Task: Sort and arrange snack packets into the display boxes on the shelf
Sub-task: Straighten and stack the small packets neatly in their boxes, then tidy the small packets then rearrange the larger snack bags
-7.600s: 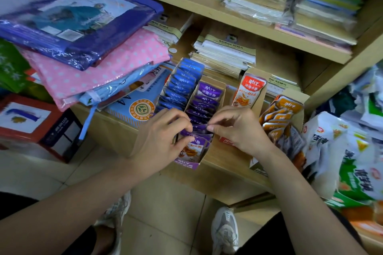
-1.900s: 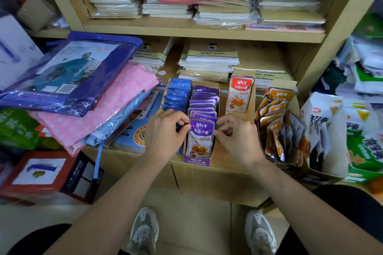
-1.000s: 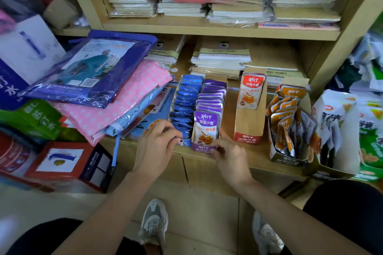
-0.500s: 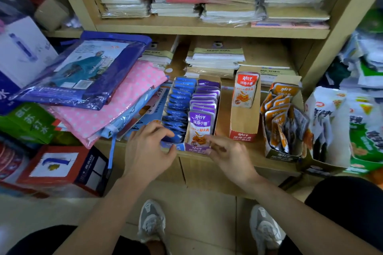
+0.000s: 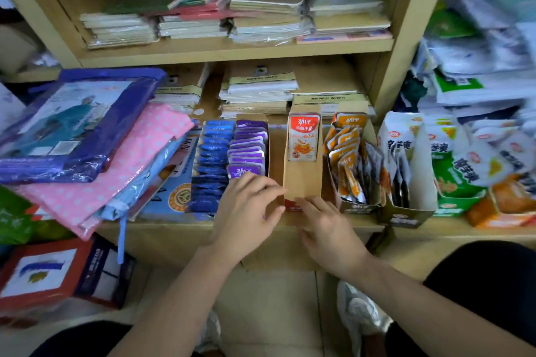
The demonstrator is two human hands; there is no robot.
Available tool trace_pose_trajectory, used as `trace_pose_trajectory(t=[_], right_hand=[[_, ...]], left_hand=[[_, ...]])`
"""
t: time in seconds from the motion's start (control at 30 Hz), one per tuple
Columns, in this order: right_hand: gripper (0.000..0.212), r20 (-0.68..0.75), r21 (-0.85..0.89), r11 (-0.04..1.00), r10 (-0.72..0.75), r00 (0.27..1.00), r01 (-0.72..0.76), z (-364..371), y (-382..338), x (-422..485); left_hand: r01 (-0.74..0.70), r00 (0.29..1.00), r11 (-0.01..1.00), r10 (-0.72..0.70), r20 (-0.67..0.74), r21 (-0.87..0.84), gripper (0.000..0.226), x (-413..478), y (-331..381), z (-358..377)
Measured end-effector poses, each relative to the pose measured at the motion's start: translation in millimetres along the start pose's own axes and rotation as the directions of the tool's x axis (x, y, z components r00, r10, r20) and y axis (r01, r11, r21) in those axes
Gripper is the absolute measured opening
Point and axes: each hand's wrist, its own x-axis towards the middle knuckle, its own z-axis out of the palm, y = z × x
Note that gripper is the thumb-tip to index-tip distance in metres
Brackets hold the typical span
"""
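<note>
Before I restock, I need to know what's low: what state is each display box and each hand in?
blue packets: row packed full, front to back.
purple box: full; front hidden by a hand.
red box: nearly empty, one red packet upright at the back.
orange box: partly filled, packets leaning.
left hand: loosely curved, fingertips at red box's left side.
right hand: fingers straight, touching red box's front.

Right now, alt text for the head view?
A person's left hand and right hand touch the front of a cardboard display box holding one red snack packet on a wooden shelf. Rows of blue packets and purple packets stand to its left, orange packets to its right.
</note>
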Motion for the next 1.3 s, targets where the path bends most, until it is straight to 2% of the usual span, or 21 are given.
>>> trace_pose_trajectory(t=[0.13,0.27,0.5,0.6,0.67,0.73,0.83,0.93,1.03,1.13,1.23,1.3], right_hand=[[0.055,0.012,0.048,0.994,-0.1,0.995,0.099,-1,7,-14],[0.059,0.098,0.05,0.986,-0.163,0.982,0.159,-3,10,-18],[0.068,0.179,0.073,0.975,-0.22,0.959,0.21,-5,6,-15],[0.069,0.2,0.167,0.966,-0.227,0.953,0.195,-13,5,-18],[0.065,0.155,0.224,0.958,-0.216,0.964,0.178,-26,6,-26],[0.051,0.026,0.225,0.964,-0.154,0.988,0.144,-40,14,-40],[0.025,-0.223,0.098,0.995,0.048,0.974,-0.027,-63,34,-67],[0.017,-0.341,-0.035,0.979,0.179,0.923,-0.203,-90,52,-82],[0.032,-0.281,-0.207,0.964,0.104,0.954,-0.165,-106,71,-86],[0.049,-0.197,-0.296,0.945,0.079,0.977,-0.136,-106,93,-90],[0.036,-0.328,-0.333,0.937,-0.012,0.945,-0.104,-99,113,-90],[0.023,-0.431,-0.371,0.917,-0.034,0.902,-0.143,-98,124,-88]], left_hand=[[-0.096,0.992,0.987,0.084,0.092,0.13,0.032,-6,3,12],[-0.119,0.993,0.977,0.114,0.041,0.176,0.016,-11,3,14],[-0.071,0.997,0.982,0.069,0.019,0.174,0.012,-15,-1,9],[-0.055,0.998,0.985,0.051,0.03,0.161,0.017,-14,-3,8],[-0.036,0.999,0.989,0.03,0.045,0.147,0.019,-12,-3,6],[-0.019,0.998,0.993,0.013,0.061,0.115,0.023,-6,4,5],[0.007,0.998,1.0,-0.005,0.065,-0.026,0.024,9,26,4],[-0.058,0.995,0.988,0.069,0.073,-0.143,0.024,20,51,12],[-0.178,0.98,0.969,0.19,0.052,-0.169,0.031,24,73,30],[-0.233,0.97,0.97,0.237,0.058,-0.067,0.05,28,90,56],[-0.236,0.969,0.971,0.233,0.08,0.03,0.053,32,95,73],[-0.239,0.969,0.97,0.235,0.07,0.052,0.048,33,96,78]])
